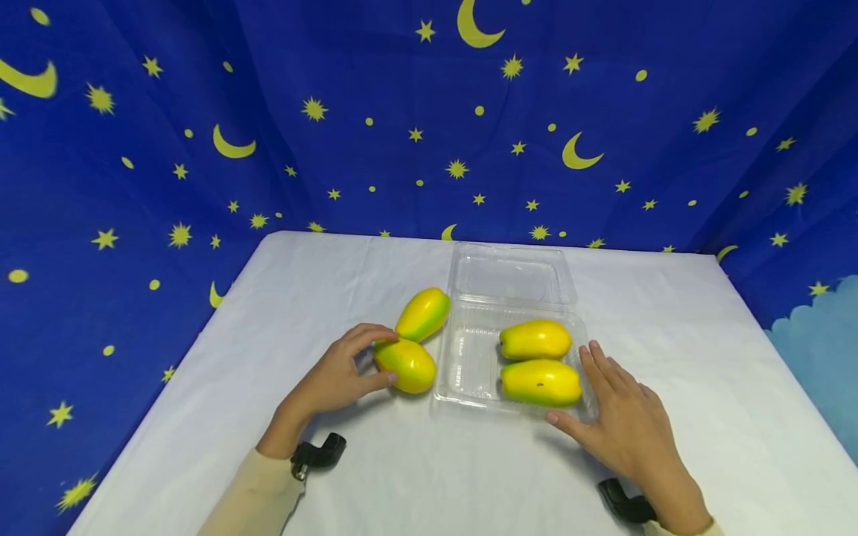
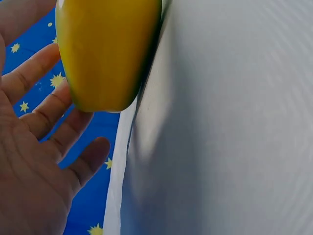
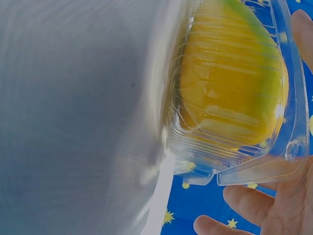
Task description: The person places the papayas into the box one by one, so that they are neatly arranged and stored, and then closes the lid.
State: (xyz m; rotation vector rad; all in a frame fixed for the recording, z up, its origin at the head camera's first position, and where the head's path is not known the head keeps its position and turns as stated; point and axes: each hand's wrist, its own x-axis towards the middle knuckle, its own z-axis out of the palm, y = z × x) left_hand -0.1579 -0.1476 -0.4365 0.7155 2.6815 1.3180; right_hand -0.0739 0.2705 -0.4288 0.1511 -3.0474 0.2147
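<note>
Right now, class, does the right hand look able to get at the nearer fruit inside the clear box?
Probably yes: the right hand is beside the nearer fruit, and the lid lies folded back, leaving the clear box open from above.

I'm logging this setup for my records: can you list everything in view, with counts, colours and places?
Table: 1, white-covered, in front of the person
Container: 1, clear, on the table
Lid: 1, clear, lying open at the container's far edge
Fruits inside: 2, yellow and green, in the container's right part
Loose fruits: 2, yellow and green, left of the container
Backdrop: blue with yellow moons and stars, around the table; pale-blue patch at far right
Wrist devices: 2, black, one per wrist
Sleeves: 2, beige, on both arms
Left hand: 1, gripping the nearer loose fruit
Right hand: 1, beside the container's right edge
</note>
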